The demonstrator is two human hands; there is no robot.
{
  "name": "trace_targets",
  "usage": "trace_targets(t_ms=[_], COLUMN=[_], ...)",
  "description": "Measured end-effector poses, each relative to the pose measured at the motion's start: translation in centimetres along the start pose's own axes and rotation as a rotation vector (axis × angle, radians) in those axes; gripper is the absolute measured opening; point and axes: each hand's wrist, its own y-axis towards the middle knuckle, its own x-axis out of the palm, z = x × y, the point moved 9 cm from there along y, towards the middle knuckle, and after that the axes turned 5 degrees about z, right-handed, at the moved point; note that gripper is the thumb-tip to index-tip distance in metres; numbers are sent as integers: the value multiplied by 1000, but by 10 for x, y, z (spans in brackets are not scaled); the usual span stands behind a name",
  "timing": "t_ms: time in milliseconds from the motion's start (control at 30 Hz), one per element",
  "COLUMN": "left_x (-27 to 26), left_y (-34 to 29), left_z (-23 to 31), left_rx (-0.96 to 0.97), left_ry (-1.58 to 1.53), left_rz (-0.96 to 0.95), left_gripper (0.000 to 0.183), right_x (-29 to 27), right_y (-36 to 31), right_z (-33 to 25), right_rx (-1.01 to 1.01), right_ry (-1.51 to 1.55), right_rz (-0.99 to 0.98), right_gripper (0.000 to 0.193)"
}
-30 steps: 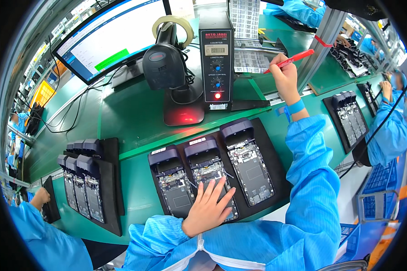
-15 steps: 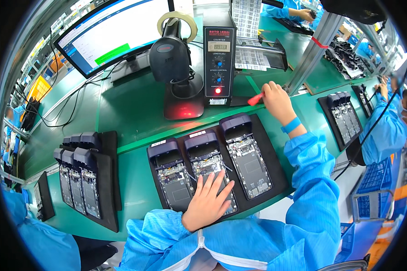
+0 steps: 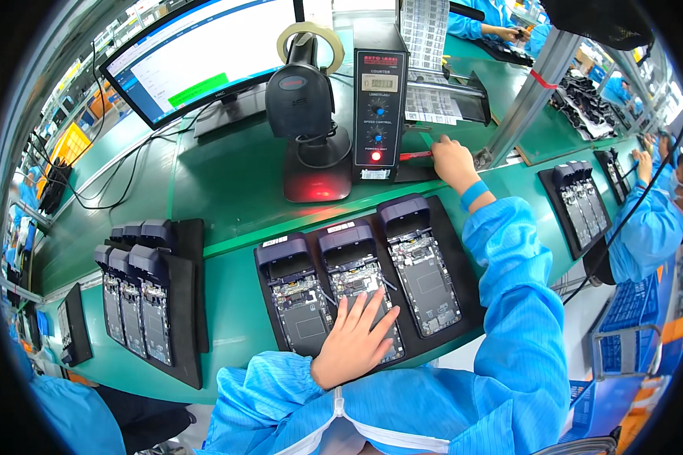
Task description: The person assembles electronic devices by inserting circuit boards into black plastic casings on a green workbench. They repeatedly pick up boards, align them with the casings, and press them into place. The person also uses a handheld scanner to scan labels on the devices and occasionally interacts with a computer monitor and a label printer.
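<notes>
While the left hand [image 3: 354, 340] lies flat with its fingers spread on the lower part of the middle opened phone [image 3: 363, 292], holding nothing, this phone sits in the black tray [image 3: 463, 262] between two other opened phones [image 3: 300, 303] [image 3: 425, 273] close to the front edge of the green bench [image 3: 228, 189]. Further away, the right hand [image 3: 451, 158] is stretched to the foot of the black counter box [image 3: 379, 106], and its fingers are closed around a red tool [image 3: 416, 155] that points to the left; only the tip of the tool is visible. Behind it stand the barcode scanner [image 3: 300, 98] on its stand with a red glow, the label strip [image 3: 425, 38], and at the back the monitor [image 3: 197, 57]. I think the flat palm could press on the bare parts of the open phone and move or damage a small piece, because the eyes are turned to the far hand. The long reach could also make the sleeve brush the right phone. Compared with one second ago, the right hand has come down from the label strip, where it held the red tool high, to the bench beside the box, while the left hand stayed on the same phone.
</notes>
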Motion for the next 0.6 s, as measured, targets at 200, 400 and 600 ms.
trace_targets(t_ms=[200, 400, 600], left_x=[-4, -14, -40], left_y=[1, -8, -33], left_z=[1, 1, -26], left_rx=[4, 13, -17], left_ry=[-4, -48, 15], left_rz=[20, 90, 164], left_gripper=[54, 51, 31], right_x=[-14, -93, -142], right_y=[0, -50, -120], right_z=[2, -34, -124], right_rx=[51, 167, -92], right_ry=[205, 870, 868], right_rz=[95, 85, -171], right_gripper=[11, 13, 7])
